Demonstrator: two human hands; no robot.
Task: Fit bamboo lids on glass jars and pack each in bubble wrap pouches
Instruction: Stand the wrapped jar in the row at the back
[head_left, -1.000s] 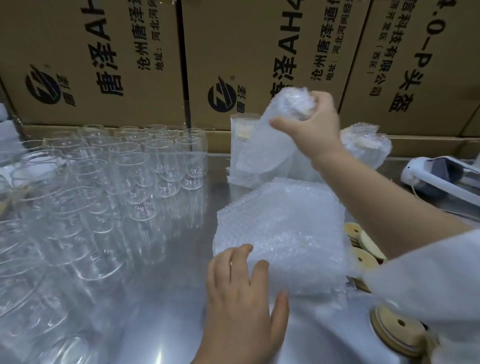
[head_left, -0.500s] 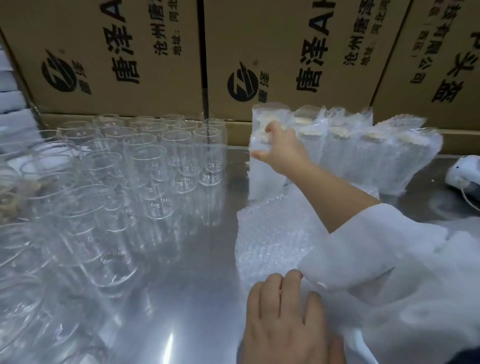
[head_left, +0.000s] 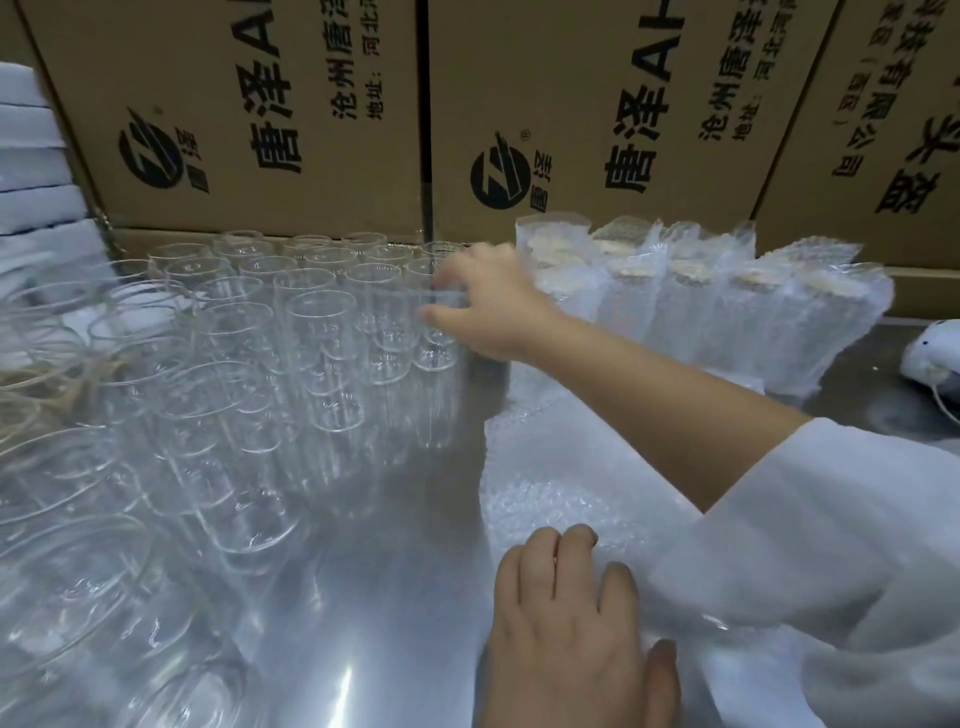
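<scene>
Moved: right hand (head_left: 493, 306) went from wrapped jars (head_left: 675, 312) to a glass jar (head_left: 439, 343), far-left of pouch stack (head_left: 545, 467).
Right grip: at jar rim, blurred; we cannot tell if holding.
Left hand (head_left: 566, 623): grip slack, palm flat on pouch stack.

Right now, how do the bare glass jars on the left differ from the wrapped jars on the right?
The bare jars are uncovered clear glass; the wrapped jars sit inside bubble wrap pouches. The bare jars have open mouths without lids; pale lids show through the pouches of the wrapped jars. Both groups stand on the metal table.
</scene>
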